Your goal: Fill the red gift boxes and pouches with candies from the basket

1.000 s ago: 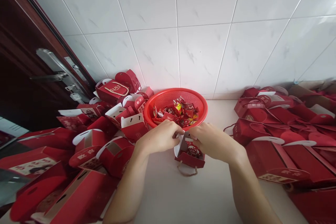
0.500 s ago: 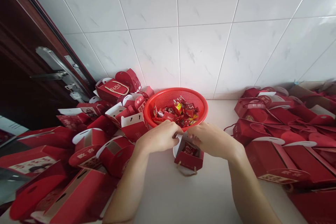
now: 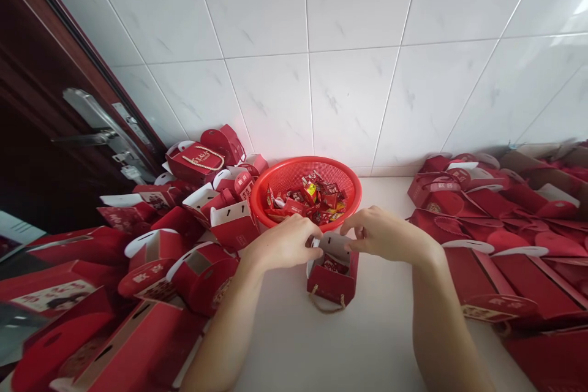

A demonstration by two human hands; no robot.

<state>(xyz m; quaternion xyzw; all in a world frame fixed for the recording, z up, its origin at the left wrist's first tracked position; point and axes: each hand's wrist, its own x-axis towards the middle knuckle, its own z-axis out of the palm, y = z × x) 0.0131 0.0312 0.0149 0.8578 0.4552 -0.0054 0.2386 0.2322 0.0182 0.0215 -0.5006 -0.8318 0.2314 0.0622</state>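
A small red gift box (image 3: 331, 282) with its top open stands on the white tabletop before me, a rope handle hanging at its near side. Red-wrapped sweets (image 3: 334, 264) lie inside it, and its far panel shows a pale inner face with slots. My left hand (image 3: 285, 242) has thumb and forefinger curled on the box's far left edge. At the opposite far corner, my right hand (image 3: 384, 234) holds the edge between thumb and bent fingers. Just behind the box, a red plastic basket (image 3: 264, 179) contains many wrapped sweets (image 3: 312, 193).
Red gift boxes (image 3: 156, 257) crowd the left side, several with lids up. More red boxes (image 3: 487, 275) are packed along the right. A white tiled wall (image 3: 353, 104) rises behind the basket, and a dark door with a metal handle (image 3: 89, 138) stands at the left.
Both hands have moved slightly apart, the right one rightward. The box's white left flap no longer sticks outward, and its far panel now shows between my hands.
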